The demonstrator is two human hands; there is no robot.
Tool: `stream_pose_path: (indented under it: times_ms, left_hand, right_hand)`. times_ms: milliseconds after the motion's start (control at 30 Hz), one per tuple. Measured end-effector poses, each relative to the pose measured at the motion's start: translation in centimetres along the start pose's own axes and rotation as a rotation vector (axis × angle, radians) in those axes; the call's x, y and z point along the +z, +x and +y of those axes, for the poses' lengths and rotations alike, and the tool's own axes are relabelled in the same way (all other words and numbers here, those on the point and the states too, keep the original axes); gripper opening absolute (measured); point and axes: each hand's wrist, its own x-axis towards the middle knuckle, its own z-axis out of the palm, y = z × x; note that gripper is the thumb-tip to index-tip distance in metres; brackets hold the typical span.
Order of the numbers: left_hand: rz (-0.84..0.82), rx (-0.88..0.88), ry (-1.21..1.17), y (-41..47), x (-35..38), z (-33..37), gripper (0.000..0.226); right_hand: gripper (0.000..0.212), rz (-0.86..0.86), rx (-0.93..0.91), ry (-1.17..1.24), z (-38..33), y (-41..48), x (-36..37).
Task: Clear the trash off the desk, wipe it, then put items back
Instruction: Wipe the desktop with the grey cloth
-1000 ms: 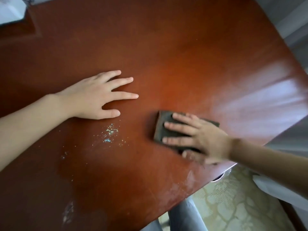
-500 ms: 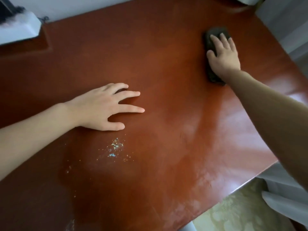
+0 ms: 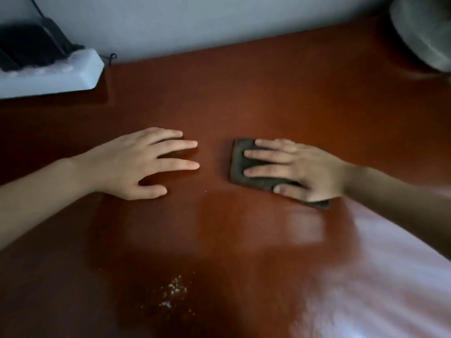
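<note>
two hands lie flat, fingers straight; our left hand (image 3: 129,164) braces on the tabletop (image 3: 244,93); our right hand (image 3: 305,169) presses the cloth (image 3: 238,162), back from the far corner to the middle; crumbs (image 3: 174,289) still await wiping

Desk (image 3: 244,93) red-brown, plain, glossy; pale pinkish-white glare lower right. Cloth (image 3: 240,162) centre right dark grey-brown, plain. Specks (image 3: 174,289) lower centre whitish. Block (image 3: 73,74) upper left white, black items (image 3: 26,45) on it. Wall (image 3: 219,23) along top pale grey-blue. Round object (image 3: 422,28) upper right grey.
</note>
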Motion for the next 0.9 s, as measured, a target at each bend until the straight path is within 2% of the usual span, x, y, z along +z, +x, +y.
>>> stream_pose_path:
  times_ms: [167,267,333,400,500,567,633,733,833,900]
  left_hand:
    - [-0.029,-0.078,-0.054,-1.2,0.9,-1.8,0.066]
    - [-0.023,-0.086,-0.079,-1.2,1.0,-1.9,0.066]
    - [-0.019,-0.084,-0.088,-1.0,1.0,-1.9,0.067]
    - [-0.010,-0.085,-0.088,-1.0,1.1,-2.0,0.065]
    - [0.004,-0.089,-0.117,-1.2,1.3,-2.0,0.060]
    - [0.012,-0.104,-0.134,-1.3,1.2,-2.0,0.059]
    - [0.017,-0.145,-0.135,-1.6,0.7,-2.3,0.060]
    - [0.015,-0.234,-0.110,-2.9,-0.2,-3.3,0.061]
    - [-0.025,-0.282,-0.087,-4.7,-0.1,-3.8,0.063]
    - [-0.044,-0.299,-0.084,-5.7,0.4,-3.7,0.065]
  right_hand:
    - [0.060,0.075,0.258,-0.012,12.0,8.6,-4.4]
    - [0.064,0.124,0.319,0.010,14.6,13.5,-5.5]
    - [0.064,0.129,0.248,-0.005,13.2,14.3,-4.9]
    - [0.060,0.096,0.042,-0.053,9.1,12.6,-3.5]
    - [0.053,-0.047,-0.282,-0.068,1.7,8.0,-1.0]
    - [0.051,-0.093,-0.341,0.003,1.6,7.6,-1.0]
    - [0.048,-0.042,-0.259,0.056,4.3,9.9,-2.0]
    - [0.053,0.086,0.020,0.028,9.4,15.4,-3.8]
    - [0.065,0.096,0.253,0.054,10.8,20.8,-4.9]
    - [0.066,0.066,0.287,0.057,10.3,23.3,-4.7]
